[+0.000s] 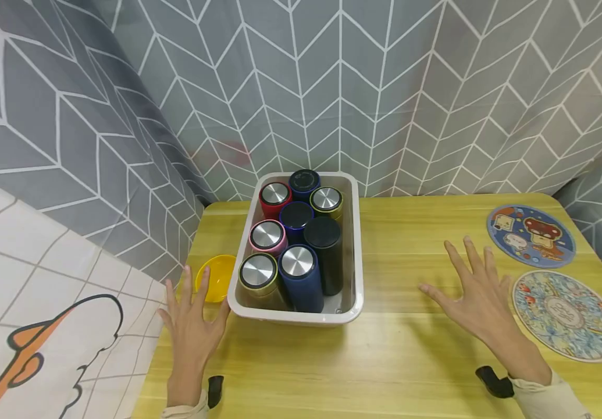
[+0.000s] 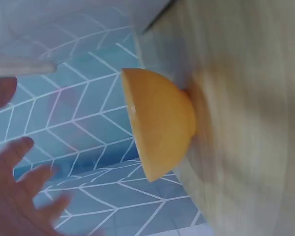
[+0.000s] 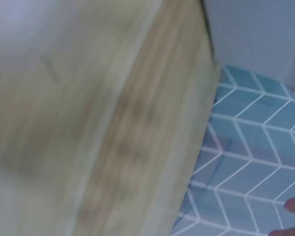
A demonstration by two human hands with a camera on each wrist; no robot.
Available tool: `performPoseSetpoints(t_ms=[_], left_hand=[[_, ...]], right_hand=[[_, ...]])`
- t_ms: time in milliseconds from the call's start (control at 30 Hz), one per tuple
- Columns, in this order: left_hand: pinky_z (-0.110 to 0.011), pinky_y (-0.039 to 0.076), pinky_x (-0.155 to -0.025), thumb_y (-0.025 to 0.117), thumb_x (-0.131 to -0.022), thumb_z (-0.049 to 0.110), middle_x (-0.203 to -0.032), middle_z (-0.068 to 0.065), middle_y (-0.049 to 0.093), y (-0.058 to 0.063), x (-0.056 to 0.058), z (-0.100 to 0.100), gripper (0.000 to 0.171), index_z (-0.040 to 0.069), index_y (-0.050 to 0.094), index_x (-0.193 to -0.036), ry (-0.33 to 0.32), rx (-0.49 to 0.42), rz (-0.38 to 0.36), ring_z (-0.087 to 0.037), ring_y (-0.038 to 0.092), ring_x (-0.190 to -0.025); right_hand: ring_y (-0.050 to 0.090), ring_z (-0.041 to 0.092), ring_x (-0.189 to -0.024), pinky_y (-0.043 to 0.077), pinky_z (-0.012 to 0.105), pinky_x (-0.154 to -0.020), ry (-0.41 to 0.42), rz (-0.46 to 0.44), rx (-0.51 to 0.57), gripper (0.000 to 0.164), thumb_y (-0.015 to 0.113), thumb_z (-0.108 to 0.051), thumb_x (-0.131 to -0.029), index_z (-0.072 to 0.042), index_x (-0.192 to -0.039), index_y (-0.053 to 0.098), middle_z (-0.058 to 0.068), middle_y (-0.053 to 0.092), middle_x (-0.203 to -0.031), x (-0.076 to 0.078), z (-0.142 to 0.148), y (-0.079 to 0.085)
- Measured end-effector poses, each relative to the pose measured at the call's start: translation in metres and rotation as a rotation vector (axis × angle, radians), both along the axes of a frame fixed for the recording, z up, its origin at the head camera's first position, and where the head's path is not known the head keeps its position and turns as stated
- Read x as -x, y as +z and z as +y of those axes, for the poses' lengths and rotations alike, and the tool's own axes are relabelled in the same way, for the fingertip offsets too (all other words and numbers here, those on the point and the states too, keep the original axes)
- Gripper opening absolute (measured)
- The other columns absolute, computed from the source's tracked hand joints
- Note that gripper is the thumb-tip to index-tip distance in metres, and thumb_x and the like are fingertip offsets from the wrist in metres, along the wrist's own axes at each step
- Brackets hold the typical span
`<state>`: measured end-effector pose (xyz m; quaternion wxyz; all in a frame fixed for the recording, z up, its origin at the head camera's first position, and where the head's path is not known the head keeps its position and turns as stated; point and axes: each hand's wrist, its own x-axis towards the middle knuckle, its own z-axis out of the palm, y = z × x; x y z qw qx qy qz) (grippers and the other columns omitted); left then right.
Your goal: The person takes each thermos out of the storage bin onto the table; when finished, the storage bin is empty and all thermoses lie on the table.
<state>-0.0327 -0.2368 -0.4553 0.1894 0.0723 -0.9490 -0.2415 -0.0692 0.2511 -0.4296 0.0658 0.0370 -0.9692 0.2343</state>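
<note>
A white plastic bin [image 1: 350,314] stands on the wooden table in the head view, packed with several upright thermos bottles. Among them are a blue bottle [image 1: 301,285], a black bottle [image 1: 332,262], a red bottle [image 1: 273,208] and a pink-rimmed bottle [image 1: 268,235]. My left hand [image 1: 194,331] has its fingers spread, near the bin's front left corner; whether the thumb touches the rim I cannot tell. Just beyond those fingers sits a yellow bowl [image 2: 160,123]. Over the right part of the table, my right hand [image 1: 481,299] is spread too, holding nothing.
Two round patterned mats lie at the right: a dark blue cartoon mat [image 1: 526,253] and a pale floral mat [image 1: 588,326]. Grey chevron curtains [image 1: 363,105] hang behind and left of the table [image 1: 384,361]. A white tiled-pattern cloth [image 1: 70,326] with a cartoon drawing hangs at the left.
</note>
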Motion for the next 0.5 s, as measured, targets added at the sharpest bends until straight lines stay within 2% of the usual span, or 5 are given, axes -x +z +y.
performPoseSetpoints(t_ms=[67, 133, 233, 367, 500], left_hand=[[-0.070, 0.031, -0.118, 0.068, -0.093, 0.023, -0.159, -0.014, 0.042, 0.003, -0.001, 0.002, 0.067, 0.023, 0.041, -0.154, -0.005, -0.123, 0.021, -0.040, 0.038, -0.146], [-0.041, 0.053, -0.109, 0.066, -0.095, 0.016, -0.141, -0.014, 0.062, 0.009, -0.002, 0.004, 0.059, 0.015, 0.047, -0.151, -0.041, -0.343, 0.026, -0.020, 0.061, -0.127], [-0.020, 0.063, -0.076, 0.061, -0.099, 0.008, -0.108, -0.003, 0.076, 0.019, -0.005, 0.008, 0.047, 0.002, 0.052, -0.145, -0.128, -0.734, -0.003, -0.002, 0.071, -0.091], [-0.027, 0.066, -0.070, 0.054, -0.102, 0.007, -0.094, 0.007, 0.074, 0.023, -0.006, 0.013, 0.038, -0.007, 0.055, -0.137, -0.227, -1.006, -0.034, -0.008, 0.071, -0.080], [-0.027, 0.065, -0.068, 0.054, -0.101, 0.003, -0.103, 0.006, 0.074, 0.024, -0.008, 0.018, 0.036, -0.011, 0.056, -0.134, -0.262, -1.062, -0.006, -0.008, 0.069, -0.081]], right_hand=[[0.005, 0.056, -0.151, 0.010, 0.095, -0.098, 0.046, 0.040, 0.075, 0.093, 0.073, -0.049, -0.086, -0.020, -0.160, 0.026, 0.018, 0.011, -0.169, 0.003, -0.003, 0.003], [0.019, 0.055, -0.149, 0.022, 0.088, -0.103, 0.096, 0.065, 0.150, 0.083, 0.075, -0.041, -0.088, -0.016, -0.157, 0.036, 0.019, 0.021, -0.167, 0.006, -0.009, 0.009], [0.047, 0.031, -0.140, 0.051, 0.044, -0.110, 0.172, 0.094, 0.306, 0.062, 0.075, -0.025, -0.091, -0.012, -0.146, 0.051, 0.016, 0.044, -0.156, 0.011, -0.020, 0.022], [0.059, -0.004, -0.117, 0.052, 0.004, -0.093, 0.253, 0.056, 0.548, 0.045, 0.070, -0.011, -0.094, -0.009, -0.138, 0.059, 0.005, 0.060, -0.137, 0.019, -0.041, 0.040], [0.062, -0.003, -0.114, 0.053, 0.009, -0.098, 0.319, -0.010, 0.677, 0.042, 0.070, -0.007, -0.093, -0.006, -0.133, 0.062, -0.004, 0.064, -0.129, 0.030, -0.068, 0.057]])
